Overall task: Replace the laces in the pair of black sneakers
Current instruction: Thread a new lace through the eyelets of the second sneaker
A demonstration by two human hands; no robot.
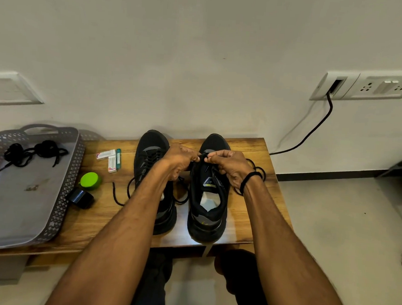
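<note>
While both hands work at the toe end of the right sneaker (206,214), the task looks a little past halfway, as I judge it. The 2 black sneakers stand side by side on the wooden table (109,217), toes toward the wall.

The left sneaker (151,146), just left of the right sneaker, shows a lace crossing its eyelets. Its loose ends (118,196) trail further left, so it appears threaded but not tied.

On the right sneaker I see no crossings over the tongue near the opening. A loop of black lace (258,170) lies against its right side, behind the right wrist.

The left hand (179,159) and the right hand (227,165) meet above the right sneaker's front eyelets. The fingers (192,155) of each hand are curled and pinch a short stretch of lace (202,155) between them. The knuckles hide which eyelet it enters.

Well to the left of the right sneaker, a grey tray (56,204) holds a bundle of black laces (33,152). These are probably the removed pair, though I cannot tell old from new. Closer to the right sneaker than the tray lie a green lid (89,180), a small black object (81,198) and some small boxes (109,157).

What seems left is to thread the remaining rows of the right sneaker, even out its ends, and tie or tidy both sneakers.
</note>
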